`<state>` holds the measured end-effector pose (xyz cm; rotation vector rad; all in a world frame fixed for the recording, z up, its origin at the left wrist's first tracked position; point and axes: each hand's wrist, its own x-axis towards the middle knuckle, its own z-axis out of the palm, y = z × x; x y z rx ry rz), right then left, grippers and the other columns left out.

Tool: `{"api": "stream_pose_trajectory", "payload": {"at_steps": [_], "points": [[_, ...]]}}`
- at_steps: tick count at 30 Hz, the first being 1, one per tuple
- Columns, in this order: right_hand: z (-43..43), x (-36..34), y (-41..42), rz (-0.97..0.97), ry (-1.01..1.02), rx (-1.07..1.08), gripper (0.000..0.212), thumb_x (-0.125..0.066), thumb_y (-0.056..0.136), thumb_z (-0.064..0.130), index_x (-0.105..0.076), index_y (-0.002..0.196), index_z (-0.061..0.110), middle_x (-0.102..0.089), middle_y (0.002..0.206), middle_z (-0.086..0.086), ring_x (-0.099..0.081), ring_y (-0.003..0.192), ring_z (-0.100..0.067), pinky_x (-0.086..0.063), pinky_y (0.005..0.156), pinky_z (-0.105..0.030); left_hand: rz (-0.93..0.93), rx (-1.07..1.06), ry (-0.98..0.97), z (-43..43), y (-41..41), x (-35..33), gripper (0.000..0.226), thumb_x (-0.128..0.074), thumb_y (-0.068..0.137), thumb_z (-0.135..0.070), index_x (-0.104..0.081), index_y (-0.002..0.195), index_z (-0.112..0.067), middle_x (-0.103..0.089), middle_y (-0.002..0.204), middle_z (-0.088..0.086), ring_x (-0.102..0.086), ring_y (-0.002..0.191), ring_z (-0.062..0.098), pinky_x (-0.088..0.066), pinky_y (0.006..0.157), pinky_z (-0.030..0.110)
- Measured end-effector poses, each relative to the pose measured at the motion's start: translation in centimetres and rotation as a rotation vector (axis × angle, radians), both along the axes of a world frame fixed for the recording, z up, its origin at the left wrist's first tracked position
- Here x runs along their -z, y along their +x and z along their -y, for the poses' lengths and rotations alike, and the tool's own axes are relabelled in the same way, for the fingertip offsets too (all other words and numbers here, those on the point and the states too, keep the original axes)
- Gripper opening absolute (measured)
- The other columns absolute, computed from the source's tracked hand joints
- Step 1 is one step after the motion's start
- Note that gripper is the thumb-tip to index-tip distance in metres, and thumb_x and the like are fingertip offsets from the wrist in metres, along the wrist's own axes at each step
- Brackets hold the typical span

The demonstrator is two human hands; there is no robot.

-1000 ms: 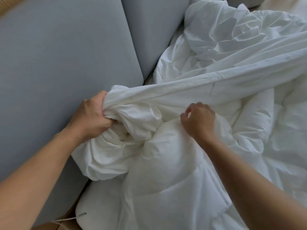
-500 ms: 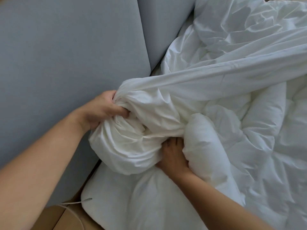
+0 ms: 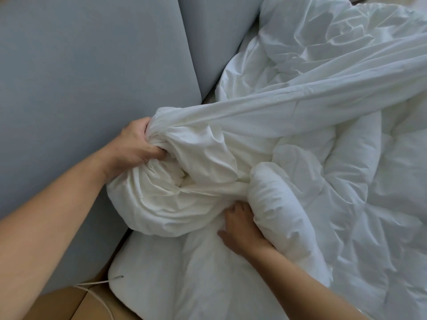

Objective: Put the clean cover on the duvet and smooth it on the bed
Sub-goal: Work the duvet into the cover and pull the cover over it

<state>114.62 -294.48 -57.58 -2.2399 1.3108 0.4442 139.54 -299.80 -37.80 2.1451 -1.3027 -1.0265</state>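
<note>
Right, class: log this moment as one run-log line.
step: covering duvet | left hand: grips bunched cover | right hand: rests on duvet beside bunch | cover: crumpled, not yet smoothed

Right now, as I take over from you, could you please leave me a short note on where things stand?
Left hand: grips a bunched corner of the cover, beside the grey headboard.
Right hand: on the duvet at the cover's edge, fingertips hidden under a fold; grip unclear.
Cover: bunched, seemingly over one duvet corner, with a taut band running to the upper right. Most of the duvet lies bare and crumpled on the bed.
Done: one corner started.
Left: draw the cover over the rest, then smooth it flat.
</note>
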Motion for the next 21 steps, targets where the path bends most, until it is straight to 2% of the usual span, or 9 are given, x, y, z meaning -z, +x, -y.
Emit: {"api": "stream_pose_trajectory", "payload": {"at_steps": [2, 3, 5, 8, 10, 13, 16, 18, 21], "points": [[-0.3, 1.3, 1.4, 0.019, 0.016, 0.126, 0.094, -0.065, 0.081, 0.066, -0.035, 0.146, 0.005, -0.031, 0.15, -0.018, -0.028, 0.142, -0.036, -0.014, 0.122, -0.043, 0.01, -0.003, -0.013, -0.2, -0.1, 0.1, 0.059, -0.077, 0.048, -0.024, -0.065, 0.106, -0.022, -0.071, 0.101, -0.005, -0.067, 0.092, 0.013, -0.051, 0.071, 0.026], [-0.3, 1.6, 1.8, 0.045, 0.08, 0.197, 0.11, -0.068, 0.077, 0.069, -0.021, 0.153, 0.004, -0.02, 0.158, -0.018, -0.019, 0.148, -0.034, -0.009, 0.123, -0.042, 0.014, 0.0, -0.02, -0.2, -0.2, 0.2, 0.061, -0.079, 0.047, -0.026, -0.065, 0.107, -0.022, -0.071, 0.101, -0.005, -0.067, 0.091, 0.012, -0.05, 0.071, 0.026], [0.0, 2.4, 2.5, 0.099, 0.208, 0.352, 0.12, -0.076, 0.075, 0.063, -0.01, 0.156, 0.004, -0.012, 0.162, -0.016, -0.013, 0.152, -0.03, -0.009, 0.123, -0.038, 0.027, 0.011, -0.031, -0.3, -0.3, 0.4, 0.067, -0.085, 0.047, -0.027, -0.064, 0.11, -0.021, -0.069, 0.1, -0.008, -0.065, 0.088, 0.007, -0.048, 0.068, 0.023], [0.4, 2.1, 3.6, 0.178, 0.254, 0.468, 0.095, -0.084, 0.074, 0.05, -0.038, 0.143, 0.004, -0.044, 0.149, -0.013, -0.044, 0.138, -0.029, -0.032, 0.114, -0.036, 0.066, 0.027, -0.048, -0.4, -0.2, 0.6, 0.063, -0.092, 0.057, -0.017, -0.063, 0.112, -0.019, -0.067, 0.098, -0.011, -0.061, 0.083, -0.001, -0.045, 0.065, 0.018], [0.0, 0.4, 3.4, 0.224, 0.258, 0.439, 0.078, -0.084, 0.072, 0.052, -0.051, 0.13, 0.011, -0.058, 0.133, -0.006, -0.057, 0.123, -0.026, -0.043, 0.105, -0.033, 0.079, 0.032, -0.06, -0.4, -0.2, 0.7, 0.064, -0.089, 0.053, -0.024, -0.062, 0.111, -0.021, -0.066, 0.097, -0.013, -0.06, 0.083, -0.001, -0.044, 0.064, 0.018], [0.3, -5.1, 1.0, 0.346, 0.295, 0.315, 0.058, -0.082, 0.071, 0.055, -0.064, 0.117, 0.024, -0.069, 0.114, 0.005, -0.065, 0.106, -0.019, -0.048, 0.085, -0.028, 0.107, 0.029, -0.065, -0.4, 0.1, 0.9, 0.063, -0.088, 0.053, -0.028, -0.062, 0.11, -0.021, -0.066, 0.097, -0.012, -0.06, 0.083, 0.0, -0.044, 0.065, 0.02], [2.2, -12.3, -2.2, 0.442, 0.288, 0.122, 0.041, -0.078, 0.072, 0.051, -0.067, 0.108, 0.033, -0.07, 0.106, 0.011, -0.065, 0.1, -0.012, -0.051, 0.084, -0.032, 0.12, 0.022, -0.09, -0.4, 0.5, 0.9, 0.066, -0.084, 0.049, -0.035, -0.063, 0.11, -0.022, -0.067, 0.098, -0.012, -0.061, 0.084, 0.0, -0.046, 0.067, 0.02], [3.2, -16.5, -3.8, 0.347, 0.249, 0.07, 0.045, -0.077, 0.074, 0.057, -0.063, 0.109, 0.032, -0.067, 0.106, 0.012, -0.061, 0.102, -0.013, -0.051, 0.085, -0.034, 0.128, 0.009, -0.111, -0.2, 0.9, 0.9, 0.066, -0.095, 0.052, -0.033, -0.063, 0.109, -0.024, -0.067, 0.098, -0.014, -0.062, 0.086, 0.001, -0.048, 0.068, 0.022], [2.6, -19.6, -4.5, 0.172, 0.125, 0.098, 0.068, -0.074, 0.075, 0.065, -0.048, 0.128, 0.031, -0.056, 0.121, 0.009, -0.056, 0.11, -0.015, -0.047, 0.083, -0.029, 0.17, 0.008, -0.15, 0.0, 1.0, 0.8, 0.057, -0.096, 0.063, -0.024, -0.061, 0.108, -0.022, -0.066, 0.097, -0.014, -0.06, 0.085, 0.001, -0.047, 0.066, 0.023]]}}
